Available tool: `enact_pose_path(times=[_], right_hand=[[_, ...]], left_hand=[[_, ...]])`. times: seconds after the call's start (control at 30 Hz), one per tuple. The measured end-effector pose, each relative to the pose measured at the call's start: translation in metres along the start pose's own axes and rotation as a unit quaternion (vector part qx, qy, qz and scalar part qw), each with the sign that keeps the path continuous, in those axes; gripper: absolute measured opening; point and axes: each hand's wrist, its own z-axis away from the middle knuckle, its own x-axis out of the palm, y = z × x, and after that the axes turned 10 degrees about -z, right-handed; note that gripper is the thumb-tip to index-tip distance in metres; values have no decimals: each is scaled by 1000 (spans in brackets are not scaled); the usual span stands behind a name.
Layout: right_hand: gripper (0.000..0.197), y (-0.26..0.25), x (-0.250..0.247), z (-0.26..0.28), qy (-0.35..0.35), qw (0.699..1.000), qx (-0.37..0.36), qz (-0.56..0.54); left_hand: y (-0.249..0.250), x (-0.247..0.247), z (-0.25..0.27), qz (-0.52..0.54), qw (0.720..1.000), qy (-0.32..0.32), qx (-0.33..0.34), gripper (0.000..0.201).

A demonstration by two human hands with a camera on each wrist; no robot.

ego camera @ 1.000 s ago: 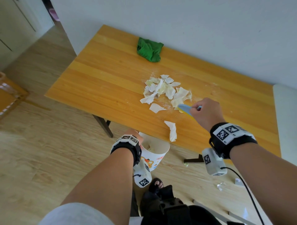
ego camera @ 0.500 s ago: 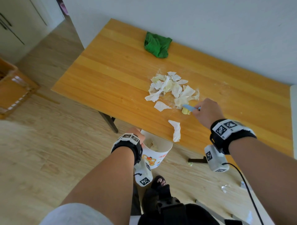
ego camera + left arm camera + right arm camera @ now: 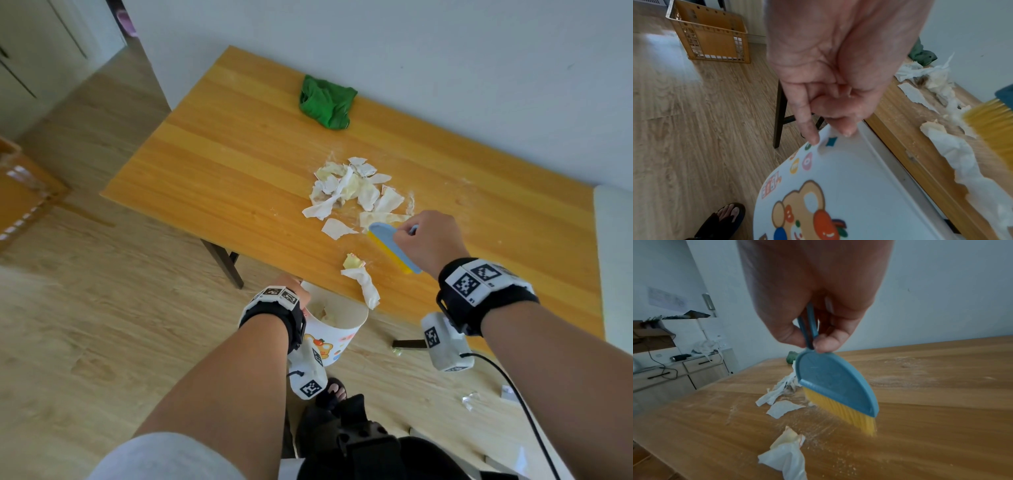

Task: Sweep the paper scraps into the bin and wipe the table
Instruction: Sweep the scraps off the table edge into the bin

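Right hand [image 3: 432, 241] wrapped around the thin blue handle of the hand brush [image 3: 394, 247], thumb and fingers pinching it just above the head, yellow bristles down on the wooden counter [image 3: 219, 178] amid a dusting of crumbs. The main heap of torn paper scraps [image 3: 354, 190] lies beyond the brush, toward the wall. One flat scrap [image 3: 337, 228] sits just left of the bristles, and a crumpled scrap [image 3: 361, 282] lies near the front edge, its tail hanging over. Down below that edge, the left hand [image 3: 291, 287] grips the rim of the white cartoon-printed bin [image 3: 337, 337], thumb over the lip and forefinger along the outside, the rim up against the counter's edge. The green cloth [image 3: 327, 102] sits bunched by the wall, well apart from the scraps.
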Motion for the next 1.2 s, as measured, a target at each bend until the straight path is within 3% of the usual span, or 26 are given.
enact_pose_path(times=[0.07,0.17,0.33,0.47,0.6,0.77,0.93,1.2], right_hand=[[29,1,-2,1,3,999,1,34],[30,-2,4,7,-52,995,4,91],[30,-16,21,17,-102,991,-5,87],[30,-27,28,23,-133,991,-21,28],[29,-35,28,27,-173,984,-29,-35],[23,-45,16,21,-124,988,-45,-78],[23,-47,11,1,-25,995,-98,-13],[32,-50,44,-11,-115,976,-111,148]], left_hand=[[0,-1,2,5,1000,9,5,35],[-7,5,-7,6,1000,-8,6,28],[-4,-1,9,-9,1000,-1,13,7],[-4,-4,11,-13,1000,-6,24,43],[-4,-5,11,-3,1000,-4,26,38],[-6,-12,8,-1,1000,-12,23,43],[-13,-17,-2,34,999,0,10,45],[-21,-24,-14,63,998,6,-5,46]])
